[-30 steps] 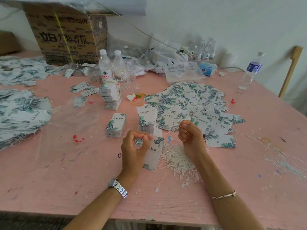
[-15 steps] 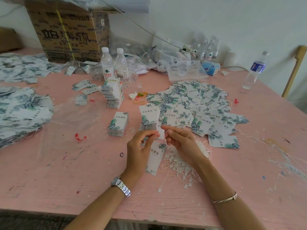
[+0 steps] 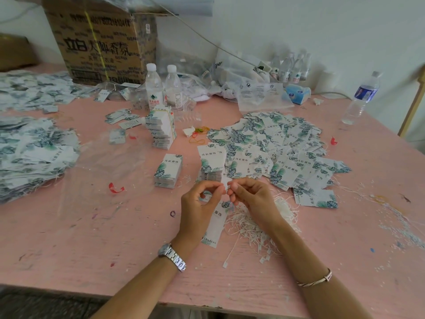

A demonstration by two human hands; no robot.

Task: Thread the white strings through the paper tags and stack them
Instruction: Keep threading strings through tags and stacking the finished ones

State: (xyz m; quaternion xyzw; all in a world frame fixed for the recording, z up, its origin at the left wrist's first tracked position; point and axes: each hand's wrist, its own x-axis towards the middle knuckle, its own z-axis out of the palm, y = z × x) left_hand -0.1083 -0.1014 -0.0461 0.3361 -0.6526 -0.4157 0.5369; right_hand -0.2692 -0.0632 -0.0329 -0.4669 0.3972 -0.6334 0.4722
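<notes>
A tag (image 3: 215,223) is pinched by the left hand (image 3: 198,210). A string (image 3: 227,188) is gripped in the right hand (image 3: 253,199), fingertips almost met above the surface (image 3: 92,238).

Bare forearms all the way from the bottom edge up to the hands. On the left hand (image 3: 197,210) side: chunky silver wristwatch (image 3: 171,256) right at the wrist, round case, pale-ish dial, metal link band of little rectangular blocks catching the light. Dial way too small to read, tbh. On the right hand (image 3: 255,199) side: just a thin silvery bangle (image 3: 315,279), a bit further up the forearm. Looks like two slim strands side by side, with a small wrapped bit toward the outer edge and a faint pinkish tint.
</notes>
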